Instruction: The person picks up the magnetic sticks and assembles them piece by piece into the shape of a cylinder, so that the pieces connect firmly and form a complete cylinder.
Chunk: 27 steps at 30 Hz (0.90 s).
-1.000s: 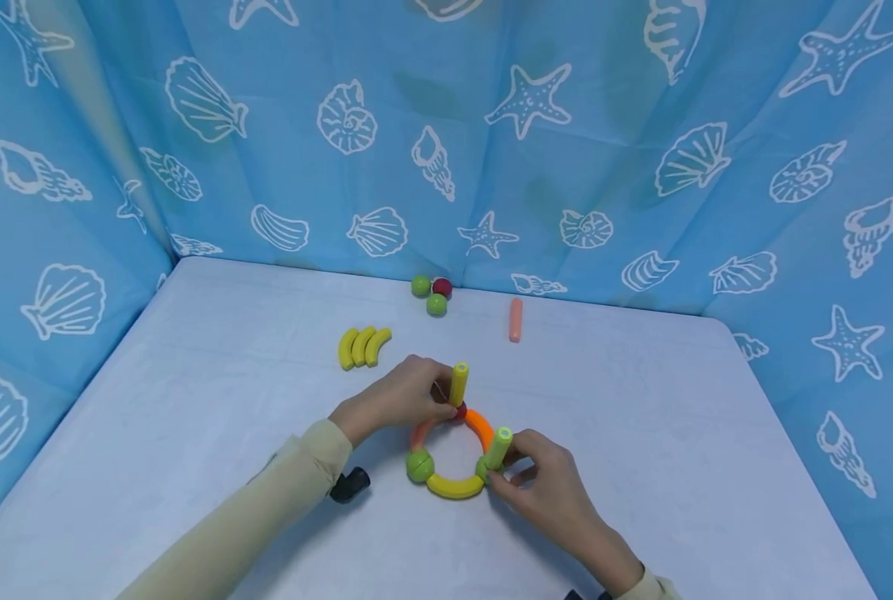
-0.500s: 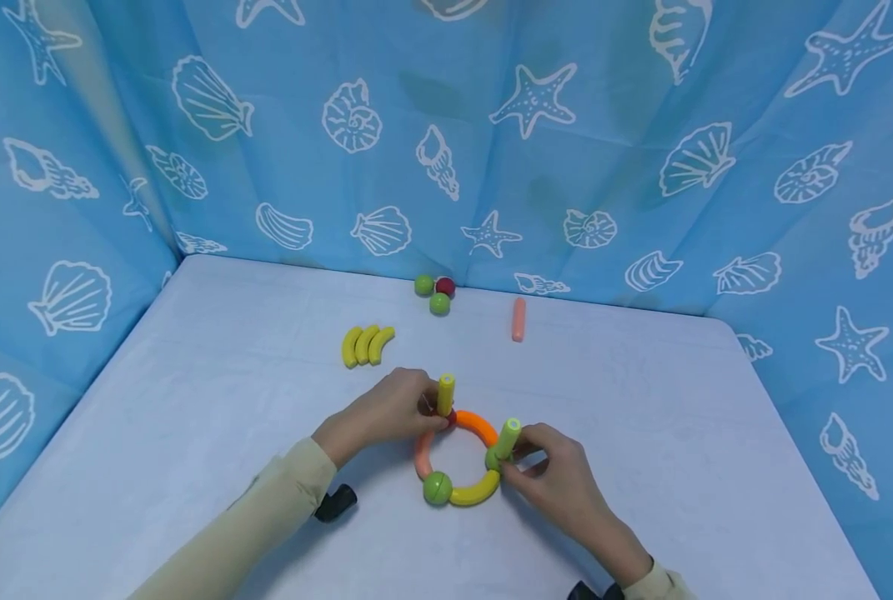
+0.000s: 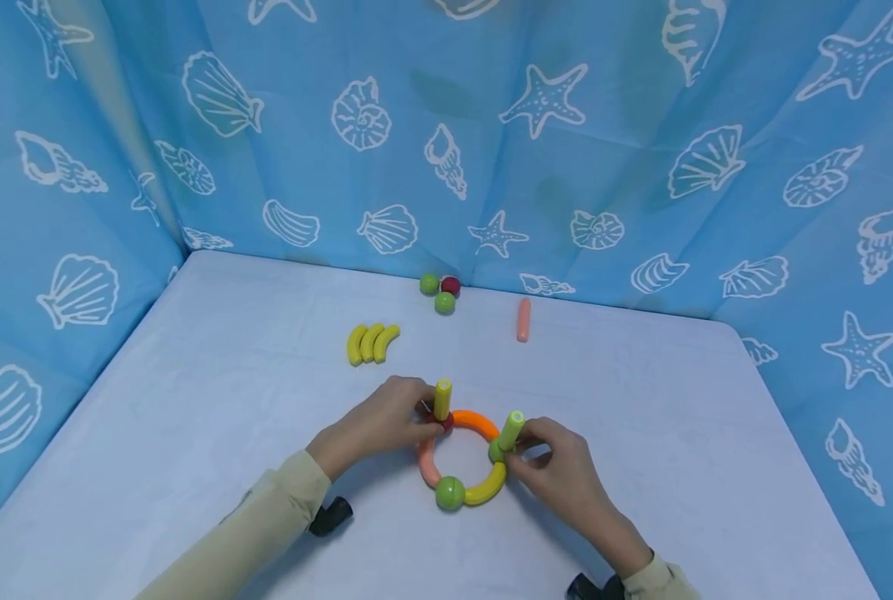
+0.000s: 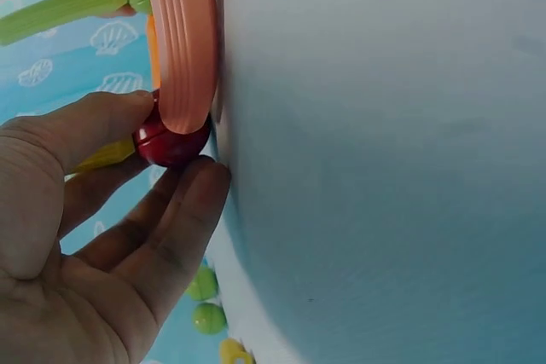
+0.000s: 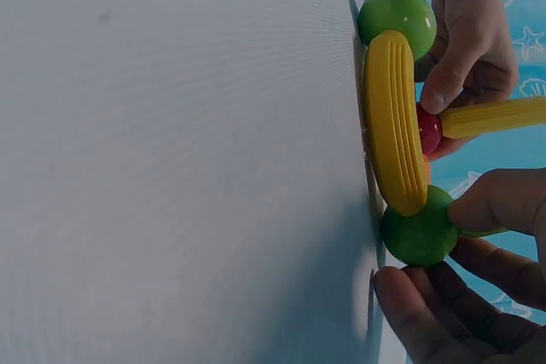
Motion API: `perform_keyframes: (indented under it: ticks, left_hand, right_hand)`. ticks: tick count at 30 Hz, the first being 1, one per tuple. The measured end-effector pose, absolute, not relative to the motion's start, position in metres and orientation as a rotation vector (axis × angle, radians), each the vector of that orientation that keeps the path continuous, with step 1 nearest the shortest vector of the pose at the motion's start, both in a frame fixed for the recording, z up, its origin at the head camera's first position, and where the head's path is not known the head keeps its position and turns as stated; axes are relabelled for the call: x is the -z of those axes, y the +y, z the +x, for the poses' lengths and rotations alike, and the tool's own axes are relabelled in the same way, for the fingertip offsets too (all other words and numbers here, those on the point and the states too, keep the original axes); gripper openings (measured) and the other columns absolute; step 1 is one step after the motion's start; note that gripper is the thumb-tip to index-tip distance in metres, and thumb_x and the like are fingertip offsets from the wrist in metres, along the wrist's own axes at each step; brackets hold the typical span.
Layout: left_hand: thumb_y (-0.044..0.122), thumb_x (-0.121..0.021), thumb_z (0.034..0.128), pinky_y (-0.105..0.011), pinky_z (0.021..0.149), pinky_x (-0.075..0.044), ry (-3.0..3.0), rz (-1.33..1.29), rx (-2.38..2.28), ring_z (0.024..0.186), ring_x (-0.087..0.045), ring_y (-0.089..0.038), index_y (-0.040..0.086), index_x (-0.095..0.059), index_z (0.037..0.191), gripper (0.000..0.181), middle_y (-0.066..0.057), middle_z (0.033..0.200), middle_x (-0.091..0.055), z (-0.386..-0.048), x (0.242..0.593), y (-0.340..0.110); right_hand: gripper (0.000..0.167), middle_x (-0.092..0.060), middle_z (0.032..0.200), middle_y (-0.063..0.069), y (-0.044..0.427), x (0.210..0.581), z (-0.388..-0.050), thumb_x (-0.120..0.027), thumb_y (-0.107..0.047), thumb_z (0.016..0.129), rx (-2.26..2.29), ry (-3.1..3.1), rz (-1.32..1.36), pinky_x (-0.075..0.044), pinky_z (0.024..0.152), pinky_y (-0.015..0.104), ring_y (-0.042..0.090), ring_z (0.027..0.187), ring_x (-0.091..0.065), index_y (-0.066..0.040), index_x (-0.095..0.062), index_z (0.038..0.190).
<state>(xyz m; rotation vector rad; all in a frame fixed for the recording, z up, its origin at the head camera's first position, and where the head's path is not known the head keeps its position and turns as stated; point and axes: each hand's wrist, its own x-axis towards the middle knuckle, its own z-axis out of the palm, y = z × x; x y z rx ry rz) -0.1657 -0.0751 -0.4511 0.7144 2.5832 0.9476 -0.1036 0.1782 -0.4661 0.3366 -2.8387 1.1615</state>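
Note:
A flat ring lies on the table, built of curved bars (an orange bar (image 3: 476,421), a pink bar (image 4: 185,49) and a yellow bar (image 5: 395,125)) joined by balls. My left hand (image 3: 386,421) pinches the red ball (image 4: 173,138) at the ring's far left, beside an upright yellow stick (image 3: 443,400). On the right side, the thumb and fingers of my right hand (image 3: 566,471) hold a green ball (image 5: 420,229); a light green stick (image 3: 511,431) rises from it, tilted. Another green ball (image 3: 450,493), at the near side, is untouched.
Several short yellow curved pieces (image 3: 373,343) lie side by side at back left. Two green balls (image 3: 444,302) and a red ball (image 3: 450,286) sit near the table's far edge, with a pink stick (image 3: 524,320) to their right. A blue shell-print curtain (image 3: 446,167) hangs behind.
Both hands have turned the ring counterclockwise as seen from above. The red ball came left and nearer, the right green ball went farther away, and the near green ball moved right and nearer.

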Motion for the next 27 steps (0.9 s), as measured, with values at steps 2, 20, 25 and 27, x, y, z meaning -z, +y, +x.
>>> perform_keyframes:
  ticks: [2,20,25,27]
  left_hand:
    - [0.019,-0.08,0.0869,-0.022,0.079,-0.053,2.584,0.707,-0.952,0.084,-0.06,-0.01,0.013,-0.073,0.104,0.019,0.007,0.094,-0.067,-0.164,0.452,-0.076]
    - [0.013,-0.082,0.0838,-0.021,0.076,-0.053,2.557,0.72,-1.164,0.09,-0.06,-0.013,0.016,-0.07,0.098,0.018,0.007,0.1,-0.067,-0.155,0.46,-0.085]
    - [0.013,-0.083,0.0823,-0.024,0.079,-0.054,2.567,0.702,-1.18,0.09,-0.061,-0.013,0.016,-0.072,0.099,0.019,0.007,0.098,-0.068,-0.154,0.461,-0.085]
    - [0.013,-0.084,0.0814,-0.026,0.081,-0.054,2.57,0.681,-1.187,0.09,-0.061,-0.013,0.016,-0.074,0.099,0.021,0.007,0.098,-0.068,-0.152,0.462,-0.085]
  right_hand:
    - [0.027,-0.068,0.094,-0.007,0.178,0.467,-0.104,-0.082,-0.001,0.078,-1.169,-2.827,0.334,-0.056,0.066,0.022,0.012,0.086,-0.065,-0.017,-0.072,0.098]
    - [0.026,-0.069,0.099,-0.002,0.176,0.468,-0.117,-0.081,-0.002,0.08,-1.252,-2.792,0.347,-0.057,0.07,0.02,0.017,0.093,-0.067,-0.014,-0.073,0.101]
    - [0.027,-0.069,0.098,-0.002,0.175,0.468,-0.118,-0.083,-0.003,0.079,-1.308,-2.803,0.317,-0.057,0.069,0.02,0.016,0.093,-0.067,-0.015,-0.073,0.101]
    - [0.028,-0.068,0.097,-0.002,0.174,0.468,-0.119,-0.084,-0.003,0.078,-1.315,-2.81,0.31,-0.057,0.069,0.021,0.016,0.093,-0.067,-0.015,-0.073,0.101]
